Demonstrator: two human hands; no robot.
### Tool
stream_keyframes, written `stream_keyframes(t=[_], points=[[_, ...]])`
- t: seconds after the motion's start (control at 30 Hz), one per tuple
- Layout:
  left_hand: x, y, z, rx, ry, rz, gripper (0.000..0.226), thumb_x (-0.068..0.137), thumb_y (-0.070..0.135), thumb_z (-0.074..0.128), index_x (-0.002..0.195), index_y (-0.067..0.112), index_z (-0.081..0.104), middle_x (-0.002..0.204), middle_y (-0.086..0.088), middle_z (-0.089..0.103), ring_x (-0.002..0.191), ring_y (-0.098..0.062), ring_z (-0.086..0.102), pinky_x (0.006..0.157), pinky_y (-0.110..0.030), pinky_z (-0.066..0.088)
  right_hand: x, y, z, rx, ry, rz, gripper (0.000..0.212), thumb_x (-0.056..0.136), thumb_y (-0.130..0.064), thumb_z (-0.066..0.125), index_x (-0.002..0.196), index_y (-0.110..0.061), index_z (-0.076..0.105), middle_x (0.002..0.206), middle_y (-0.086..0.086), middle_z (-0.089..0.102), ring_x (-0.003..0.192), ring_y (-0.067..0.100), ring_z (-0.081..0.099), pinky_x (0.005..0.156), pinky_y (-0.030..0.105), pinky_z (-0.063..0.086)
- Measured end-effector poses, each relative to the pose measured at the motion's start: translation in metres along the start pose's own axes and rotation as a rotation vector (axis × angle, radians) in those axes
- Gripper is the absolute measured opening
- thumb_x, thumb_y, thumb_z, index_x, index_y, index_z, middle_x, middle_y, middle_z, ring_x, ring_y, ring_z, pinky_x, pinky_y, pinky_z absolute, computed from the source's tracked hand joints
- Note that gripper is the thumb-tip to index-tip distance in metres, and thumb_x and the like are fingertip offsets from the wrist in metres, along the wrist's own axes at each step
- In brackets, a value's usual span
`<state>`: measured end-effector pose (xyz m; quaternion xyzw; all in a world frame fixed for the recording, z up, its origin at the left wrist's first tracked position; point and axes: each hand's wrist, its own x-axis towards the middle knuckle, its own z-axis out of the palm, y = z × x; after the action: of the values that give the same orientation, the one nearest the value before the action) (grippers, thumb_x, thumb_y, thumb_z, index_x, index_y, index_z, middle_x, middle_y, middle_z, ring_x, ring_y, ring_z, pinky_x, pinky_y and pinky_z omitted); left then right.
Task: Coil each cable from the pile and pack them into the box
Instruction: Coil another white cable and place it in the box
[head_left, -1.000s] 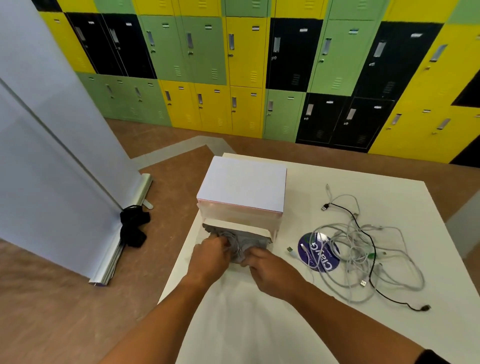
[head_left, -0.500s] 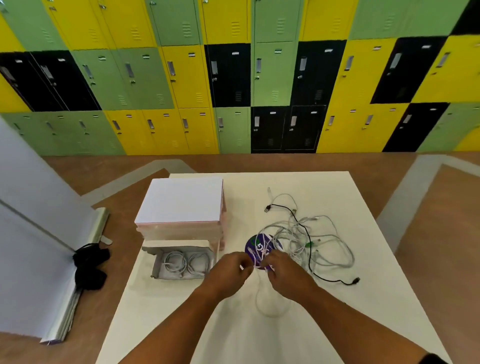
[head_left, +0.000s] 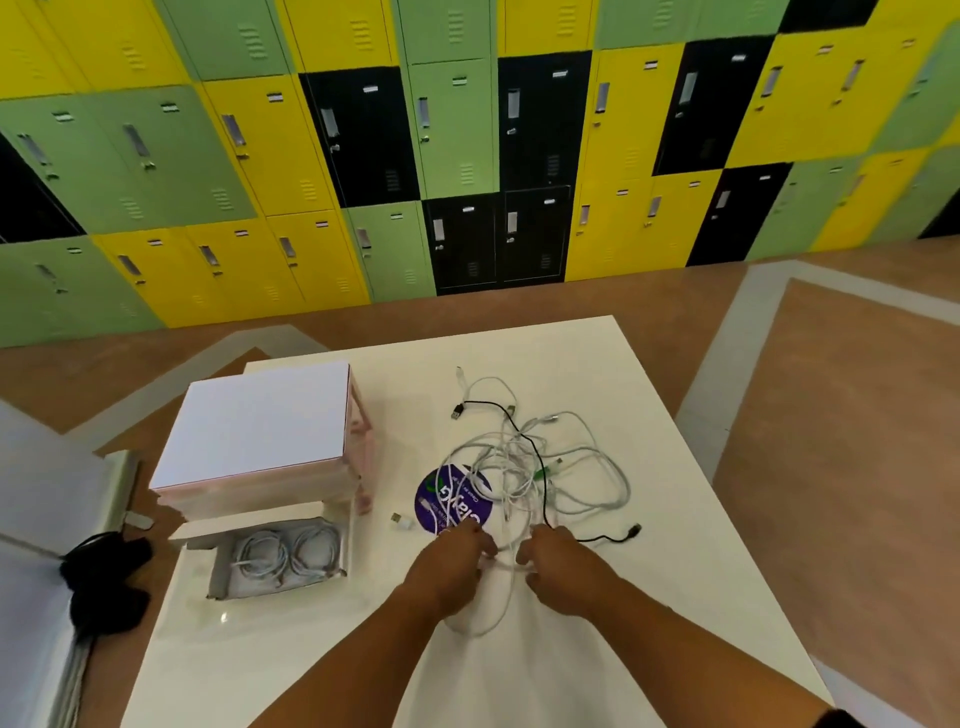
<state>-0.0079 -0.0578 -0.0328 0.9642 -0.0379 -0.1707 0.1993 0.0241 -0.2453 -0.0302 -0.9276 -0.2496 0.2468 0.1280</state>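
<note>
Left hand (head_left: 452, 566) and right hand (head_left: 558, 569) both pinch one thin white cable (head_left: 510, 597); finger ends hidden from us, its far end lost in the tangled pile of white and black cables (head_left: 524, 467).

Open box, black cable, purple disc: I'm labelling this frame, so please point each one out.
open box (head_left: 249, 526), head view, on its raised far flap.
black cable (head_left: 632, 531), head view, on its near-end plug.
purple disc (head_left: 460, 504), head view, on its printed face.

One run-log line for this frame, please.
step: handling one cable | left grip: pinches white cable | right grip: pinches same cable | box: open, two coils inside | pile: tangled
</note>
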Motion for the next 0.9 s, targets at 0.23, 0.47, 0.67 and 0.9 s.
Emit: stream_keyframes(t=[0.23,0.47,0.67,0.9], points=[[0.002,0.006,0.008,0.182,0.063,0.024,0.021,0.100,0.016,0.048,0.112,0.018,0.064,0.117,-0.006,0.054,0.108,-0.024,0.053,0.080,-0.031,0.044,-0.002,-0.004,-0.011,-0.108,-0.062,0.008,0.032,0.091,-0.003,0.055,0.121,-0.011,0.063,0.122,0.013,0.055,0.115,0.030,0.052,0.093,0.036,0.048],[0.014,0.002,-0.028,-0.254,0.349,-0.049,0.019,0.097,0.009,0.047,0.108,0.018,0.060,0.110,-0.001,0.058,0.101,-0.018,0.055,0.084,-0.029,0.046,0.008,-0.024,-0.079,0.333,0.308,-0.033,0.006,0.091,-0.030,0.065,0.091,-0.029,0.071,0.075,-0.007,0.069,0.069,0.003,0.062,0.068,0.028,0.053],[0.004,0.027,-0.096,-0.709,0.873,0.061,0.020,0.104,0.029,0.044,0.118,0.029,0.057,0.117,0.010,0.055,0.112,-0.006,0.054,0.090,-0.017,0.044,0.013,-0.060,-0.169,0.536,0.500,-0.110,0.010,0.090,-0.029,0.068,0.083,-0.023,0.070,0.057,-0.006,0.057,0.053,0.006,0.050,0.056,0.026,0.040],[-0.002,0.035,-0.134,-0.650,0.797,0.203,0.031,0.096,0.036,0.064,0.125,0.038,0.053,0.120,0.023,0.060,0.118,-0.007,0.055,0.097,-0.031,0.045,0.004,-0.094,-0.220,0.634,0.606,-0.262,0.012,0.091,-0.023,0.069,0.082,-0.016,0.074,0.062,-0.001,0.061,0.057,0.003,0.050,0.060,0.031,0.044]])
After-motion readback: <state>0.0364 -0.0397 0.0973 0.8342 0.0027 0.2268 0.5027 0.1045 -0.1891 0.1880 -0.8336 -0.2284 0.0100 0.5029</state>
